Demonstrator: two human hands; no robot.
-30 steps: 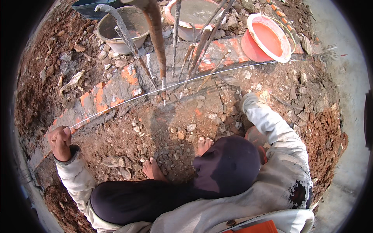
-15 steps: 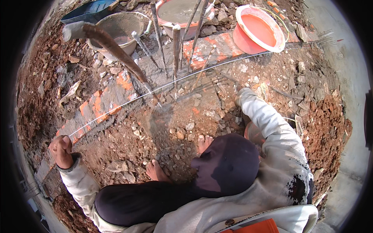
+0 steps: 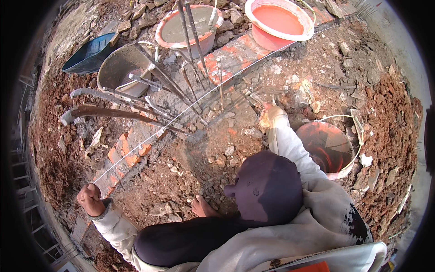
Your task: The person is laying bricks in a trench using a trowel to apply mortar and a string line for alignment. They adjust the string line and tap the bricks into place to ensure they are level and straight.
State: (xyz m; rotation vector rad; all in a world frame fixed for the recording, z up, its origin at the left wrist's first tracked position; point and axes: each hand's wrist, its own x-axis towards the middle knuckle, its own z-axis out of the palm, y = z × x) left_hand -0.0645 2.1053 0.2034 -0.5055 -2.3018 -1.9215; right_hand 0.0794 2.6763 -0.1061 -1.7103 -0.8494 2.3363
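In my left hand (image 3: 91,199), a closed fist at the lower left, is the end of a thin white string (image 3: 131,154). The string runs taut up and right along a low brick course (image 3: 127,152), passing the base of several upright rods (image 3: 168,81). My right hand (image 3: 268,117) reaches low over the stony soil right of the rods. Its fingers look curled, partly hidden by the sleeve; a slim greyish piece (image 3: 256,98) shows just beyond them, and I cannot make out what they hold.
Beyond the string stand a red tub of grey mortar (image 3: 190,28), a pink-red tub (image 3: 277,21), a grey bucket (image 3: 124,68) and a blue pan (image 3: 88,53). A reddish bucket (image 3: 326,147) sits right of my right arm. Bent rod ends (image 3: 74,117) stick out leftward.
The view has shifted, showing more of the reddish bucket beside my right arm. My right hand shows more clearly now, with its fingers toward the rods. My left hand stays on the string's end.
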